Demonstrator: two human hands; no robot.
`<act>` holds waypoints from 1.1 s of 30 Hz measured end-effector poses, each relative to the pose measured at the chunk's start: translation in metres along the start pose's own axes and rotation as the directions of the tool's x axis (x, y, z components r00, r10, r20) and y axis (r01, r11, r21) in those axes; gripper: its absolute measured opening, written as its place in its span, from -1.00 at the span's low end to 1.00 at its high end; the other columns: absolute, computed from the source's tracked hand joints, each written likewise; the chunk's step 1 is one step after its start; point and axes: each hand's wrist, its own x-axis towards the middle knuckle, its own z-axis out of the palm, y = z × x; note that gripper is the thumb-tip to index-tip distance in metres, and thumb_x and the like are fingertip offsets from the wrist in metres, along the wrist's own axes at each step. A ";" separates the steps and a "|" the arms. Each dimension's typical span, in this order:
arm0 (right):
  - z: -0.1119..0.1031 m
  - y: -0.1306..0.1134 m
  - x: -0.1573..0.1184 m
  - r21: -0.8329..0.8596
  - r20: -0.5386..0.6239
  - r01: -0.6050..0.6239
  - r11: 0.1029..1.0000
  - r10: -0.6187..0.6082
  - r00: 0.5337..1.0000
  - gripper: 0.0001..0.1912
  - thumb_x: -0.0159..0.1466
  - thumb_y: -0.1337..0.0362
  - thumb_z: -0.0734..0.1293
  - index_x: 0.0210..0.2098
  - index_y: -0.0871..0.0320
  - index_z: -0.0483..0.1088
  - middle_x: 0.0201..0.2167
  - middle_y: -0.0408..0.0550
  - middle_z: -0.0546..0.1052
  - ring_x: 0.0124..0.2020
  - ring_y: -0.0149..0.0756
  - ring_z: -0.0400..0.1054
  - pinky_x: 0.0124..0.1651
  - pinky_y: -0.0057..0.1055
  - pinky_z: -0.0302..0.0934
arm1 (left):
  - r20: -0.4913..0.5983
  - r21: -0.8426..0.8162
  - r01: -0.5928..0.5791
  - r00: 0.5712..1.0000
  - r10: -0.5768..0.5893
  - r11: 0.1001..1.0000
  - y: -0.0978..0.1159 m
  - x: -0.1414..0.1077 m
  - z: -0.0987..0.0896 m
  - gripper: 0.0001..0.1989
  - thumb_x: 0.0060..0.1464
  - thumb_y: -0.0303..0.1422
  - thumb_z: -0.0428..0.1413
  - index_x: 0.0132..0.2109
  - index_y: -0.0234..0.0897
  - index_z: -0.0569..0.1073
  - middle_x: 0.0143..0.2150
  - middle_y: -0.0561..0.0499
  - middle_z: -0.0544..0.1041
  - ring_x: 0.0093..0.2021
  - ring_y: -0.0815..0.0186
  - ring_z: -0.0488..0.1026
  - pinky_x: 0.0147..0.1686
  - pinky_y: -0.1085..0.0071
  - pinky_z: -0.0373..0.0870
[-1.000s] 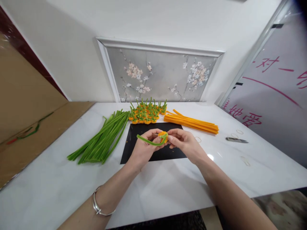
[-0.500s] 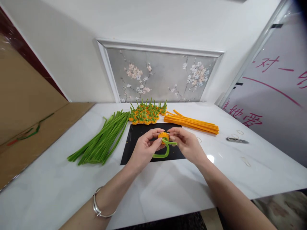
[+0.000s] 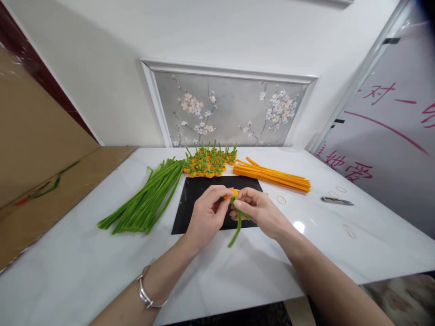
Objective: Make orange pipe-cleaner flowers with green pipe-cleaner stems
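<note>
L hand (image 3: 208,212) – pinching orange piece (image 3: 231,194), R hand (image 3: 265,212) – holding grn stem (image 3: 237,230)

White table (image 3: 217,285) bearing green stems (image 3: 144,201), orange stems (image 3: 272,176), flowers (image 3: 208,167), a black mat (image 3: 192,194), possibly snips (image 3: 336,200).

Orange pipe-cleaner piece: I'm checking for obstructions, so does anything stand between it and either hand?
Nothing visible does. The left hand pinches the orange pipe-cleaner piece directly. The right hand holds the green pipe cleaner beside it; whether that hand also touches the orange piece is unclear.
</note>
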 end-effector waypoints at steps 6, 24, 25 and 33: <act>0.008 0.003 0.002 -0.055 -0.058 0.084 0.995 -0.087 0.995 -0.62 0.00 0.08 0.49 -0.42 0.14 0.27 -0.56 -0.26 0.41 -0.57 -0.46 0.35 -0.47 -0.47 0.29 | -0.042 -0.131 0.111 0.992 -0.117 0.985 -0.003 -0.001 0.005 -0.88 0.10 -0.51 0.06 -0.21 -0.24 0.43 -0.20 -0.02 0.44 -0.17 0.32 0.45 -0.18 0.41 0.42; -0.006 0.015 0.009 -0.545 -0.210 0.318 0.776 -0.493 0.844 -0.88 0.21 0.24 0.31 -0.27 0.11 0.33 -0.46 -0.18 0.36 -0.53 -0.43 0.28 -0.47 -0.47 0.20 | 0.267 -0.209 0.599 0.795 -0.544 0.773 0.015 0.004 0.007 -0.76 0.03 -0.24 0.15 -0.24 -0.35 0.46 -0.36 -0.01 0.49 -0.35 0.34 0.42 -0.39 0.47 0.37; -0.006 0.015 0.009 -0.602 -0.201 0.310 0.736 -0.515 0.833 -0.90 0.20 0.26 0.31 -0.28 0.11 0.34 -0.45 -0.17 0.35 -0.52 -0.44 0.26 -0.48 -0.48 0.18 | 0.283 -0.211 0.579 0.807 -0.518 0.787 0.016 0.004 0.008 -0.78 0.02 -0.28 0.15 -0.23 -0.35 0.47 -0.35 -0.01 0.50 -0.35 0.34 0.42 -0.38 0.47 0.35; -0.005 0.015 0.008 -0.680 -0.188 0.286 0.675 -0.537 0.822 -0.94 0.22 0.28 0.29 -0.31 0.13 0.34 -0.44 -0.14 0.35 -0.49 -0.41 0.28 -0.47 -0.48 0.21 | 0.278 -0.017 0.385 0.888 -0.366 0.923 0.012 0.002 0.005 -0.81 0.09 -0.41 0.02 -0.37 -0.32 0.52 -0.48 0.08 0.38 -0.44 0.40 0.28 -0.42 0.47 0.23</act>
